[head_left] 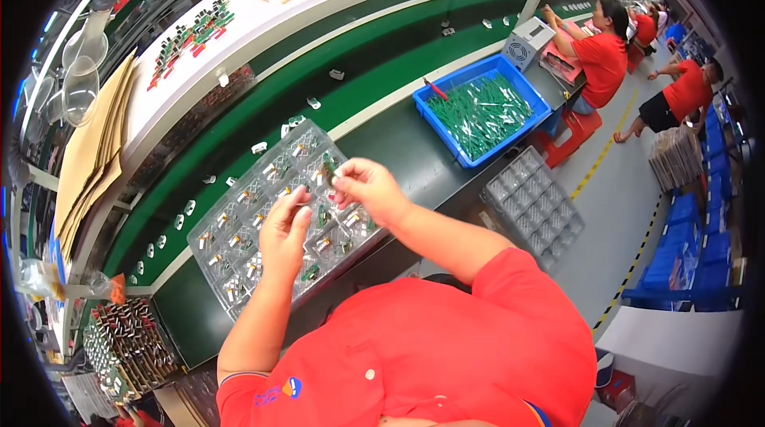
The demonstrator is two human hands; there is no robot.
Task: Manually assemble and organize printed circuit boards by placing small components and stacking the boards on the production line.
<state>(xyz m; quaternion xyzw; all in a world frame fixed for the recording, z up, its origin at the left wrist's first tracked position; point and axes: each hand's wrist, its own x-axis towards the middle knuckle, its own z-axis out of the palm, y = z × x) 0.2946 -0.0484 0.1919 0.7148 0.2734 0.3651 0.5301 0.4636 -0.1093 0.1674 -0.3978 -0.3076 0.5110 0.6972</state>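
A clear plastic compartment tray (pixel 209 255) lies tilted on the dark green bench in front of me, with small parts with metal and green pieces in its pockets. Above its right side, my right hand (pixel 373 188) pinches a small green circuit board (pixel 328 165) between thumb and fingertips. My left hand (pixel 284 229) hovers over the middle of the tray, fingers curled and thumb apart, with nothing visible in its grasp. The two hands are close together but not touching. Some of the tray's pockets are hidden beneath my hands and forearms.
A blue bin (pixel 470 157) full of thin green boards stands to the right, a red-handled tool (pixel 435 90) at its rim. Beyond the tray runs a green conveyor belt (pixel 263 100) carrying small white parts. Another clear tray (pixel 535 208) sits lower right. Co-workers in red (pixel 602 60) are farther right.
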